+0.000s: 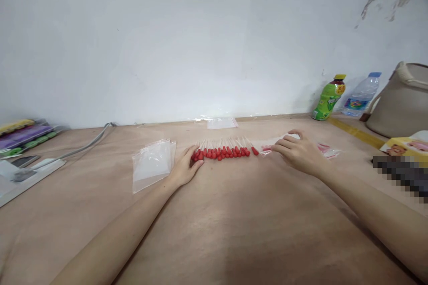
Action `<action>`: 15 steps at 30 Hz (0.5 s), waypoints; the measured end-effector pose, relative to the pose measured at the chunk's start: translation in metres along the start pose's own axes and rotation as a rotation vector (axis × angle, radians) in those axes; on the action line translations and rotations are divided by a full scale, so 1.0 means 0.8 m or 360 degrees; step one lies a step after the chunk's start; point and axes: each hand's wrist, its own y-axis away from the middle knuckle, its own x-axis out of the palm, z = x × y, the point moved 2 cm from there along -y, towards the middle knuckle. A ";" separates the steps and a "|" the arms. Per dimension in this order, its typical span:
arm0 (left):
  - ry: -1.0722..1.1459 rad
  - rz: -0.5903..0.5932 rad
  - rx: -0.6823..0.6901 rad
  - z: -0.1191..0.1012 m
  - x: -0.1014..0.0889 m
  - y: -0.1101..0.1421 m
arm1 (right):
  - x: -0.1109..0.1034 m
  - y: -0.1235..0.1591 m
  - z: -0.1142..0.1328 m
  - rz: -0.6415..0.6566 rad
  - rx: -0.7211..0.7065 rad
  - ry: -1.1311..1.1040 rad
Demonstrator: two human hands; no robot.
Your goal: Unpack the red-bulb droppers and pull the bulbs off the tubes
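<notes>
A row of thin pale sticks with red, rounded ends (227,152) lies side by side on the brown table, red ends toward me. My left hand (183,168) rests at the row's left end, thumb apart from the fingers, touching the nearest red ends. One red-ended stick (255,151) lies slightly apart at the right. My right hand (299,151) is over a clear plastic bag (331,152) with red items in it. Its fingers are spread and curved, the fingertips close to a small red piece (266,148). My right palm hides part of the bag.
Clear plastic bags (152,164) lie left of my left hand, and another bag (222,123) lies by the wall. A green bottle (329,98), a water bottle (363,94) and a beige bag (401,98) stand back right. A grey cable (90,143) and colourful packs (26,136) are left.
</notes>
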 end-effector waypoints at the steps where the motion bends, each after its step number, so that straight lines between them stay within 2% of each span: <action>1: 0.0006 0.0001 -0.0006 0.000 0.000 -0.001 | -0.001 0.001 -0.003 -0.0029 0.0039 0.0007; 3: 0.0006 0.0005 -0.0003 0.001 0.000 -0.002 | -0.005 0.003 -0.009 -0.0196 0.0243 0.0030; 7: -0.0011 -0.0004 0.0021 0.001 0.000 -0.002 | -0.019 0.005 -0.016 -0.0732 0.0940 -0.0005; 9: -0.0011 -0.0003 0.0024 0.002 0.001 -0.001 | -0.027 0.002 -0.014 -0.0922 0.1205 -0.0262; 10: -0.0008 -0.0003 0.0029 0.002 0.000 0.000 | -0.029 -0.001 -0.011 -0.0984 0.1307 -0.0498; 12: 0.0004 -0.0007 0.0049 0.001 -0.002 0.001 | -0.027 -0.009 0.003 -0.0984 0.1437 -0.1126; 15: 0.0017 -0.0138 0.0077 -0.008 -0.014 0.004 | -0.011 -0.020 0.047 -0.0690 0.1469 -0.1933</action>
